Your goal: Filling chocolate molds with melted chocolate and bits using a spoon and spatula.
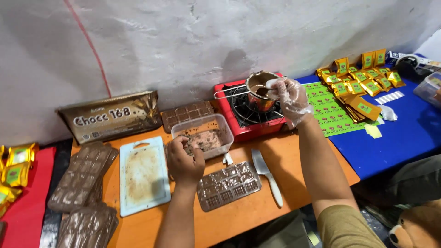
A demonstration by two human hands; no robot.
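My left hand (184, 160) is bare, fingers curled at the near edge of a clear plastic tub (220, 123) of chopped chocolate; whether it holds pieces I cannot tell. My right hand (290, 100), in a clear plastic glove, grips a white utensil handle (272, 83) dipped into a small metal pot (258, 90) of melted chocolate. That pot stands on a red portable gas stove (239, 127). A grey chocolate mould (228, 184) lies on the orange table (248, 216) below my left hand. Beside it is a white-handled knife (267, 175).
A pale blue cutting board (143, 175) lies to the left. Stacked moulds (82, 177) and a large brown chocolate pack (110, 117) stand further left. On the blue table (404, 133) are gold packets (363, 76), a green label sheet (331, 114) and a tape dispenser (409, 64).
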